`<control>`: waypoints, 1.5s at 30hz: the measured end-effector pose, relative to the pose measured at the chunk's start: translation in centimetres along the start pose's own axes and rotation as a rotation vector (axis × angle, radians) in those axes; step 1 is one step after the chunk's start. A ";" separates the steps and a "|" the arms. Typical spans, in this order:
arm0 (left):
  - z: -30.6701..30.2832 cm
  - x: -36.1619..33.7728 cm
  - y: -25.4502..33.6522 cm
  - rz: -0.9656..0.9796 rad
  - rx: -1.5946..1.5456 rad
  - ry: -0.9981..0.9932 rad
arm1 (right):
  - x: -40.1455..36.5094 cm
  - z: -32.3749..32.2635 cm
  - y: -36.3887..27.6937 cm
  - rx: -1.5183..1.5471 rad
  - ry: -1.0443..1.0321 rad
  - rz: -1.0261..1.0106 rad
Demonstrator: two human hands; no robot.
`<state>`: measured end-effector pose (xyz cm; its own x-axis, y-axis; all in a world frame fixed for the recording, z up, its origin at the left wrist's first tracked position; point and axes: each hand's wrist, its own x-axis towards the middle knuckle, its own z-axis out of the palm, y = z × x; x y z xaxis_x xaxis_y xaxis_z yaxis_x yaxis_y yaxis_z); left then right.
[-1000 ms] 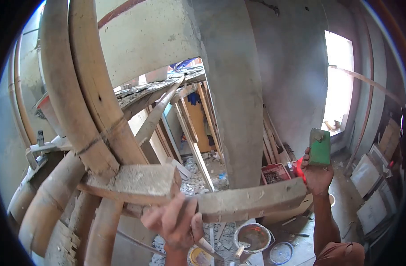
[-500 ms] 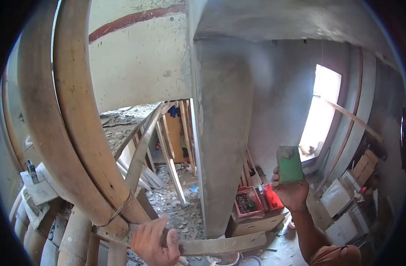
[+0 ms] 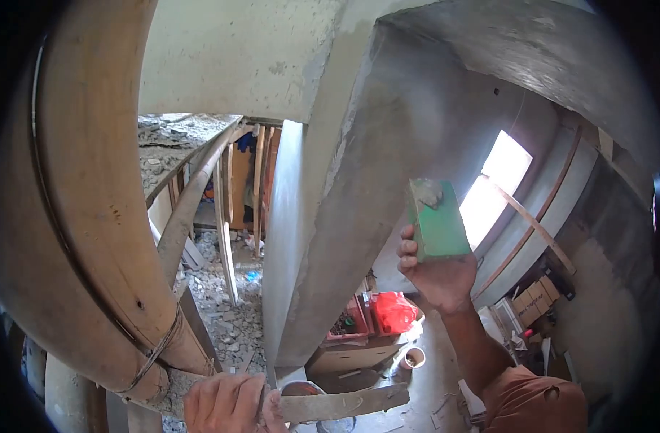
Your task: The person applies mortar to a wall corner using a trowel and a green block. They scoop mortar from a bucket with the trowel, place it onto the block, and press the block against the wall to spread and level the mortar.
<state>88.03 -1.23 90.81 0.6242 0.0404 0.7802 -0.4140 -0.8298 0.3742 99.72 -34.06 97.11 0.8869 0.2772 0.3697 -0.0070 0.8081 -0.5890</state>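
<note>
My right hand [image 3: 440, 278] is raised in front of the grey plastered pillar [image 3: 352, 195]. Its fingers close around a green plastering float [image 3: 445, 224], whose flat face points towards me. A lump of grey mortar [image 3: 428, 195] sticks near the float's top edge. Low in the view, my left hand [image 3: 230, 404] has its fingers curled over a wooden plank [image 3: 352, 404] that runs off to the right. Close beside that hand, tied bamboo poles [image 3: 121, 180] rise, bound by a cord [image 3: 160, 346].
Below on the floor stand a cardboard box [image 3: 352, 357], a red plastic bag [image 3: 395, 312] and a bucket [image 3: 413, 358]. Rubble [image 3: 232, 325] covers the ground beyond the pillar. A bright window [image 3: 492, 187] with a slanting wooden pole [image 3: 535, 224] lies behind the float.
My view has tilted and shifted right. The right hand has lifted the float higher, nearer the pillar. My left hand's fingers are now more tightly curled over the plank.
</note>
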 end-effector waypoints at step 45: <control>4.2 4.3 5.2 -0.914 -1.870 -0.423 | -5.6 7.0 10.4 0.533 -0.011 0.523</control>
<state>91.38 -7.73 94.01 0.9462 -0.3074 0.1008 0.1783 0.7556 0.6303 91.48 -23.59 93.98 0.7019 0.6972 0.1454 -0.6520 0.7112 -0.2628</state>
